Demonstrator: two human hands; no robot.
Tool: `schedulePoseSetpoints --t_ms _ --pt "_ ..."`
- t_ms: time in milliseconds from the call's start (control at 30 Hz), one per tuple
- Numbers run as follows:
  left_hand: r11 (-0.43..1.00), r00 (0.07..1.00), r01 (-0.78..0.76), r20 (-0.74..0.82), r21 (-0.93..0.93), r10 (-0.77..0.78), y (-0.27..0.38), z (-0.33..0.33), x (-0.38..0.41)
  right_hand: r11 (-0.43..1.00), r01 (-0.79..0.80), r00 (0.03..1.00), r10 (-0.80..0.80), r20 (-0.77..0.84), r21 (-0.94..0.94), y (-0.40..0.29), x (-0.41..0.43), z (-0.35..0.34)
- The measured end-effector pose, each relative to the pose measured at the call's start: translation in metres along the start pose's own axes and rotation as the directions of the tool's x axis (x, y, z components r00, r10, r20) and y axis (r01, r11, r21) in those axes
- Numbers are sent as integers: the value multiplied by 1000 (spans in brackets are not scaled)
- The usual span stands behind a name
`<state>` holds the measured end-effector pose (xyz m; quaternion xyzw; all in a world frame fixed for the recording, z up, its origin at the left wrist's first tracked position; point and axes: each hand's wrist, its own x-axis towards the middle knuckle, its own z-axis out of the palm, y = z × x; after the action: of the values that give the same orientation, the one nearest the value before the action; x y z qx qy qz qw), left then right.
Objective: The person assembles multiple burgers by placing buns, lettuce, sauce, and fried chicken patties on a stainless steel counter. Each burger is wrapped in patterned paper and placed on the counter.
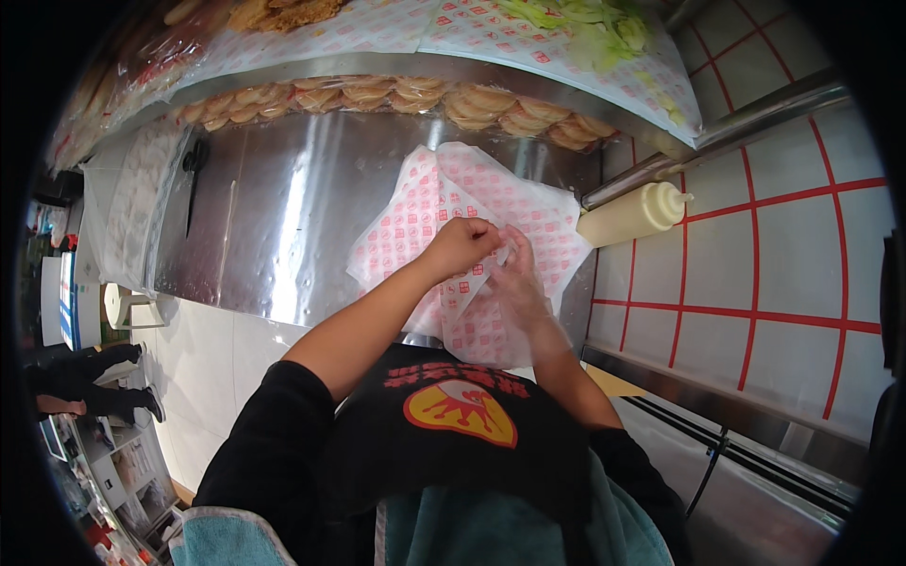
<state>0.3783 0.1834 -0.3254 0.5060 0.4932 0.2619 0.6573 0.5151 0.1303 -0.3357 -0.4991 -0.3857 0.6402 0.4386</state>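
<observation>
Sheets of white food wrapping paper (396, 230) with red prints lie overlapping on the steel counter before me. My left hand (463, 246) is over them, bare, thumb and fingertips pinched together near a paper fold. Close at its right, my right hand (520, 283) wears a thin clear plastic glove, its fingers bent towards the left fingertips. Whether either hand pinches the paper or the glove's film cannot be made out. The paper hangs past the counter's front edge below the right hand.
A squeeze bottle (630, 214) of pale sauce lies by the tiled wall at the right. Wrapped buns (481, 106) line the back under a shelf with shredded lettuce (609, 32) and fried food (283, 13). Scissors (192, 159) lie left. A person's legs (106, 382) show far left.
</observation>
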Motion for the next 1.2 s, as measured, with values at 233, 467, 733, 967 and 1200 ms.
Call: schedulePoseSetpoints --t_ms 233,467,733,967,1200 --pt "801 818 -373 -242 469 522 -46 -18 -11 966 151 928 -212 -306 -209 29 38 -8" --pt "330 752 -546 276 770 599 -55 -55 9 88 313 782 -589 205 -946 6 33 -3" --pt "768 966 -240 68 594 250 -41 -58 68 -20 592 714 -450 536 -806 17 15 -12" --pt "863 824 83 -522 497 221 -9 -31 86 -52 407 862 -310 402 -912 17 2 5" --pt "999 973 -2 -232 -46 -9 -16 -59 54 116 353 918 -233 320 -929 9 8 2"
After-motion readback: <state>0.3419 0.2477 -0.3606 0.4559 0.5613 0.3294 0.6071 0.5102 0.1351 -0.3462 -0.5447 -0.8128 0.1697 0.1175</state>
